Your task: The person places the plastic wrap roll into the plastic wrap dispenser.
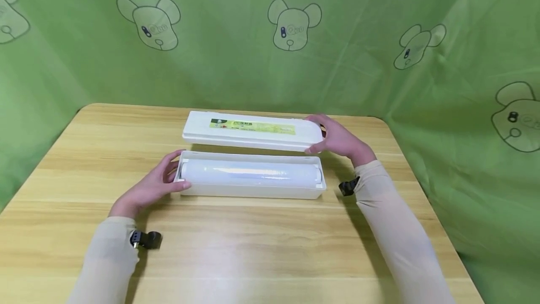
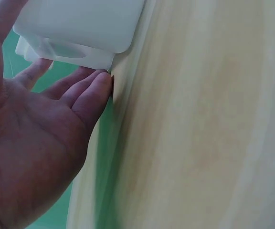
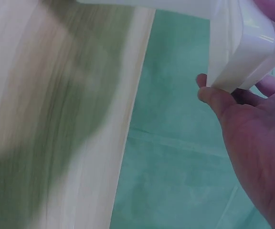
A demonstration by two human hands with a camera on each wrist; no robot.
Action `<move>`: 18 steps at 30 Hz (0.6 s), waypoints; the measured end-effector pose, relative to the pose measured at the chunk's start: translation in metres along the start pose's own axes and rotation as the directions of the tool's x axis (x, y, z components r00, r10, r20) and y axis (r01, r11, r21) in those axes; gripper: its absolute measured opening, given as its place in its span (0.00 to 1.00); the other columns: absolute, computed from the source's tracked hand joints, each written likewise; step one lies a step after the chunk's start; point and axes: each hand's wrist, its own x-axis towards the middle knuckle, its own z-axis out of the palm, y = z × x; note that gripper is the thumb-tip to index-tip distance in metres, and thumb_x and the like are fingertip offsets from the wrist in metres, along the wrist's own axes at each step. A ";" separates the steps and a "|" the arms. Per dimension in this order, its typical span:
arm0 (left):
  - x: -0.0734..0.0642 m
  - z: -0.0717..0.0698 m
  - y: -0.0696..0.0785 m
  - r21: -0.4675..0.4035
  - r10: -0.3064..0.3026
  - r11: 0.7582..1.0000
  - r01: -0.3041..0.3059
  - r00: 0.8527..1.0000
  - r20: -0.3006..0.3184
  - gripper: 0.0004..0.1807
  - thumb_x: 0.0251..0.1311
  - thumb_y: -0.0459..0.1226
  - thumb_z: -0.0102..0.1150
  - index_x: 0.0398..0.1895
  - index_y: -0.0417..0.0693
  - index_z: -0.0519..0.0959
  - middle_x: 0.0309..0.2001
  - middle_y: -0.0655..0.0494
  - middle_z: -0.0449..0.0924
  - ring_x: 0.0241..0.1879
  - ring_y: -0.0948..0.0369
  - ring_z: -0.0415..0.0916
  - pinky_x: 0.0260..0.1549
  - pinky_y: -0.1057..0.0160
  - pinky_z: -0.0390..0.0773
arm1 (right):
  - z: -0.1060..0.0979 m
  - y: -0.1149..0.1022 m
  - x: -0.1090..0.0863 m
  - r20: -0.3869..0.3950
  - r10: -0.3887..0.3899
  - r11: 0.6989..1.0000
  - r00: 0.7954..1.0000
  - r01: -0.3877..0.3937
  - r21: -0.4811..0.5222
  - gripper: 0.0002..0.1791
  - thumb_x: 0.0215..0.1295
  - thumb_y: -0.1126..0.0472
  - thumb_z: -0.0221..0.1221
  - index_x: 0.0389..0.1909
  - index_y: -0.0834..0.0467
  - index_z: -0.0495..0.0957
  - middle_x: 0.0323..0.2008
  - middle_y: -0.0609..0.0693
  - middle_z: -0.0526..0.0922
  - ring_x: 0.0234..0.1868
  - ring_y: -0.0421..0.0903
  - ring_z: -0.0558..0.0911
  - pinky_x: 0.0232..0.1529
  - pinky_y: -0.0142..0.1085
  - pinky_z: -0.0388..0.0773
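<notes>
A long white plastic wrap box (image 1: 253,191) stands uncovered on the table, and a roll of plastic wrap (image 1: 253,172) lies inside it. My left hand (image 1: 153,184) grips the box's left end, thumb at the front corner and fingers at the back; the left wrist view shows this hand (image 2: 42,129) close against the white end. Behind and above the box, my right hand (image 1: 335,137) holds the white lid (image 1: 249,140) by its right end. A green and yellow label (image 1: 253,126) runs along the lid's top. In the right wrist view, fingers curl round the lid's end (image 3: 252,47).
The wooden table (image 1: 261,247) has rounded far corners. A green curtain (image 1: 228,74) with mouse-head drawings hangs behind it and along the sides. Both wrists carry small black cameras, one at the left (image 1: 145,239) and one at the right (image 1: 349,186).
</notes>
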 end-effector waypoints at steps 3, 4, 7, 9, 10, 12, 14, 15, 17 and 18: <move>0.001 0.001 0.001 0.011 -0.001 1.000 0.001 1.000 0.001 0.53 0.62 0.39 0.67 0.79 0.51 0.39 0.75 0.37 0.46 0.72 0.41 0.48 0.68 0.42 0.52 | -0.002 0.000 -0.005 -0.005 -0.001 1.000 1.000 0.001 0.015 0.53 0.42 0.60 0.79 0.71 0.60 0.61 0.68 0.56 0.63 0.67 0.55 0.63 0.67 0.54 0.60; 0.001 0.001 0.002 0.012 -0.002 1.000 0.002 1.000 0.002 0.52 0.62 0.39 0.66 0.79 0.51 0.39 0.75 0.37 0.46 0.72 0.41 0.48 0.68 0.42 0.52 | -0.002 0.000 -0.007 -0.005 0.000 1.000 1.000 0.000 0.020 0.53 0.43 0.61 0.79 0.71 0.60 0.61 0.69 0.57 0.63 0.67 0.56 0.62 0.67 0.55 0.59; 0.000 0.001 0.002 0.021 -0.005 1.000 0.005 1.000 0.000 0.52 0.62 0.39 0.66 0.79 0.52 0.39 0.75 0.36 0.46 0.72 0.40 0.48 0.68 0.42 0.51 | -0.002 0.000 -0.011 -0.006 -0.002 1.000 1.000 0.002 0.024 0.53 0.43 0.60 0.79 0.71 0.60 0.61 0.69 0.57 0.62 0.68 0.56 0.61 0.67 0.55 0.58; 0.000 0.002 0.002 0.024 -0.006 1.000 0.006 1.000 -0.003 0.52 0.62 0.39 0.66 0.79 0.51 0.39 0.75 0.36 0.45 0.72 0.40 0.48 0.68 0.42 0.51 | -0.001 0.000 -0.013 -0.005 -0.006 1.000 1.000 0.006 0.021 0.53 0.43 0.59 0.79 0.71 0.60 0.61 0.69 0.57 0.63 0.68 0.56 0.61 0.68 0.55 0.58; 0.000 0.002 0.002 0.024 -0.007 1.000 0.007 1.000 -0.003 0.52 0.62 0.39 0.66 0.79 0.51 0.39 0.75 0.36 0.45 0.72 0.40 0.47 0.68 0.42 0.51 | -0.001 -0.001 -0.014 -0.004 -0.010 1.000 1.000 0.010 0.013 0.53 0.43 0.58 0.79 0.71 0.60 0.61 0.69 0.56 0.63 0.69 0.55 0.61 0.68 0.55 0.57; 0.000 0.001 0.002 0.028 -0.009 1.000 0.009 1.000 -0.002 0.53 0.62 0.40 0.66 0.79 0.52 0.39 0.75 0.35 0.45 0.72 0.40 0.47 0.68 0.42 0.51 | 0.000 -0.001 -0.016 -0.008 -0.013 1.000 1.000 0.013 0.000 0.53 0.43 0.57 0.79 0.70 0.60 0.62 0.69 0.56 0.64 0.69 0.55 0.61 0.68 0.54 0.57; 0.000 0.001 0.002 0.030 -0.010 1.000 0.010 1.000 0.005 0.53 0.62 0.40 0.66 0.79 0.52 0.38 0.75 0.35 0.44 0.73 0.40 0.46 0.69 0.41 0.50 | 0.000 0.000 -0.018 -0.010 -0.017 1.000 1.000 0.017 0.010 0.52 0.43 0.58 0.79 0.70 0.60 0.63 0.68 0.56 0.65 0.68 0.55 0.62 0.68 0.53 0.58; 0.000 0.000 0.002 0.031 -0.011 0.999 0.011 1.000 0.009 0.52 0.63 0.40 0.65 0.79 0.52 0.38 0.75 0.35 0.44 0.73 0.40 0.46 0.69 0.42 0.50 | 0.001 0.000 -0.018 -0.012 -0.018 1.000 1.000 0.018 0.009 0.51 0.43 0.59 0.79 0.69 0.60 0.64 0.68 0.56 0.65 0.67 0.54 0.62 0.68 0.53 0.58; 0.001 -0.001 0.004 0.037 -0.020 0.999 0.019 1.000 0.016 0.51 0.65 0.41 0.63 0.79 0.53 0.36 0.76 0.37 0.42 0.73 0.41 0.44 0.69 0.42 0.49 | 0.001 0.000 -0.019 -0.013 -0.013 1.000 1.000 0.014 0.020 0.50 0.43 0.60 0.79 0.69 0.60 0.64 0.67 0.56 0.65 0.66 0.54 0.63 0.67 0.53 0.58; 0.001 -0.002 0.005 0.042 -0.016 0.999 0.015 1.000 0.017 0.51 0.66 0.42 0.62 0.79 0.52 0.36 0.76 0.37 0.41 0.73 0.41 0.43 0.69 0.42 0.49 | 0.002 0.000 -0.019 -0.013 -0.011 1.000 1.000 0.011 0.026 0.50 0.43 0.61 0.79 0.69 0.60 0.64 0.67 0.56 0.65 0.66 0.54 0.64 0.67 0.52 0.59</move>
